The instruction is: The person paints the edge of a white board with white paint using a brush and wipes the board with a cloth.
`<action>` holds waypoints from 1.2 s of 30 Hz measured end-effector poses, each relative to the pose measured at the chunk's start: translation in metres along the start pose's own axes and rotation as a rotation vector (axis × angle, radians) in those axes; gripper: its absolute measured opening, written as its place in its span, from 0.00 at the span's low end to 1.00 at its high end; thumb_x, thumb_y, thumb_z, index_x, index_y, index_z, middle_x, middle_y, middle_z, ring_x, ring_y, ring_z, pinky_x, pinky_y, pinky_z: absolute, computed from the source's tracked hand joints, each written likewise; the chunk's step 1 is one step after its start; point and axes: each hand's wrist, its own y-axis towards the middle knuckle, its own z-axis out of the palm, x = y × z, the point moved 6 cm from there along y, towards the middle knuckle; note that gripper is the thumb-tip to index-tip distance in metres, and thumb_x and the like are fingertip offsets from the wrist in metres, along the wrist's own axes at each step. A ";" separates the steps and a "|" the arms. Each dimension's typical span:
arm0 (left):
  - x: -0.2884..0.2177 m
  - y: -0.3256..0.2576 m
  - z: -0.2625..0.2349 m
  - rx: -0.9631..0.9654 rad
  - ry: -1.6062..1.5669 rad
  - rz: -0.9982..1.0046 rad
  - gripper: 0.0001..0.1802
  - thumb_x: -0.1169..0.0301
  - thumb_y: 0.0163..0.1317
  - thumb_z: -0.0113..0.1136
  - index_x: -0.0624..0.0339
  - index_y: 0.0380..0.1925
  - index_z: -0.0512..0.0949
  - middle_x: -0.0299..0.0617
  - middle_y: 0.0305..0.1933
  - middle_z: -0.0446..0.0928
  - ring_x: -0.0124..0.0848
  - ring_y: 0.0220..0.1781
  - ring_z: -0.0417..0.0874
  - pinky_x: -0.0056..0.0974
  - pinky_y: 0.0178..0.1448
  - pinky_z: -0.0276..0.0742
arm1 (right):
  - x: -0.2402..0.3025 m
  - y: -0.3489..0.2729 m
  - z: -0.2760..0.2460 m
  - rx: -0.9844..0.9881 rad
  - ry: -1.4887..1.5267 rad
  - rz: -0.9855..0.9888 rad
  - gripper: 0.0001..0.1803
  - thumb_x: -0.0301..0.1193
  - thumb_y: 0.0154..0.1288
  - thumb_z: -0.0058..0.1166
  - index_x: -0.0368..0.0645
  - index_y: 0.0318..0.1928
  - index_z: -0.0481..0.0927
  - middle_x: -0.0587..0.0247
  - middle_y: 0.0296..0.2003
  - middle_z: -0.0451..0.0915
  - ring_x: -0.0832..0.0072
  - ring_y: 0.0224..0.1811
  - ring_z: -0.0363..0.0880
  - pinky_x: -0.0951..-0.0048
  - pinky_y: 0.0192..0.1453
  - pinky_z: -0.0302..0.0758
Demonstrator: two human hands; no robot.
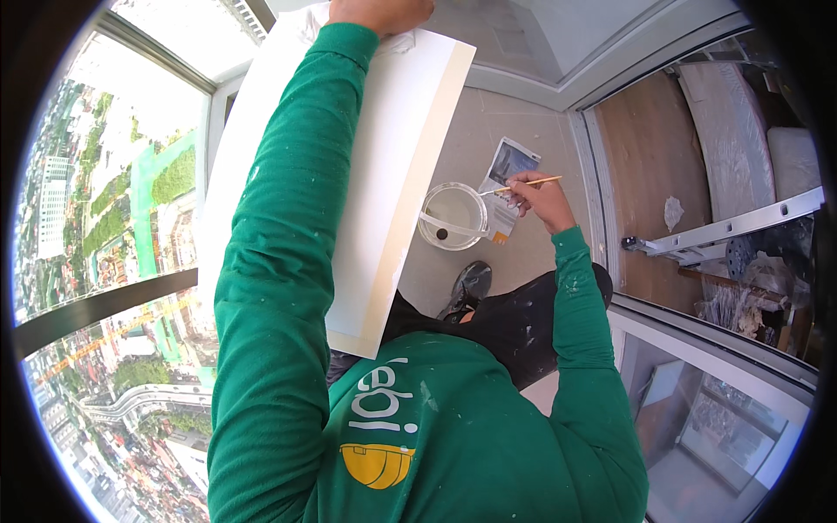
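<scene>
In my right hand [542, 199] is a thin paintbrush [547, 180] with a light wooden handle, pinched between the fingers. Its tip points left, at the right rim of a round translucent bucket [433, 243]. A pale band crosses the bucket's top, and a dark round spot shows near its lower side. My left arm stretches up across a white panel [384, 166] with a tan strip along its right edge. My left hand [382, 12] is at the panel's top, beside crumpled white material [399, 44]; the frame cuts off its fingers.
A printed sheet [513, 159] lies on the tiled floor right of the bucket. My dark shoe [471, 283] is just below. Large windows on the left look far down on a city. Beyond the right-hand frame are a metal ladder [741, 225] and plastic-wrapped material [741, 305].
</scene>
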 end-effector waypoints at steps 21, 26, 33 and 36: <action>-0.013 0.000 0.004 0.022 -0.039 0.028 0.19 0.59 0.61 0.61 0.65 0.35 0.89 0.60 0.41 0.87 0.55 0.48 0.89 0.55 0.57 0.83 | 0.140 -0.142 0.074 0.014 0.348 -0.614 0.06 0.19 0.71 0.59 0.35 0.46 0.80 0.55 0.38 0.87 0.71 0.37 0.90 0.75 0.35 0.84; -0.013 0.001 0.006 0.016 -0.016 0.036 0.19 0.59 0.61 0.61 0.65 0.35 0.89 0.60 0.41 0.88 0.56 0.47 0.89 0.55 0.57 0.83 | 0.151 -0.141 0.080 -0.030 0.226 -0.646 0.06 0.18 0.70 0.60 0.33 0.46 0.81 0.54 0.39 0.86 0.69 0.41 0.91 0.73 0.41 0.87; -0.012 0.001 0.006 0.014 -0.037 0.039 0.18 0.60 0.62 0.61 0.66 0.35 0.89 0.60 0.41 0.88 0.55 0.47 0.89 0.55 0.56 0.84 | 0.156 -0.139 0.083 -0.075 0.152 -0.686 0.06 0.18 0.69 0.60 0.31 0.45 0.81 0.53 0.39 0.87 0.68 0.41 0.91 0.71 0.44 0.89; -0.012 0.001 0.006 0.011 -0.018 0.046 0.19 0.60 0.62 0.61 0.67 0.35 0.88 0.60 0.41 0.88 0.55 0.47 0.90 0.54 0.56 0.84 | 0.155 -0.139 0.084 -0.063 0.133 -0.675 0.06 0.18 0.68 0.60 0.31 0.44 0.81 0.54 0.38 0.87 0.68 0.41 0.91 0.71 0.44 0.88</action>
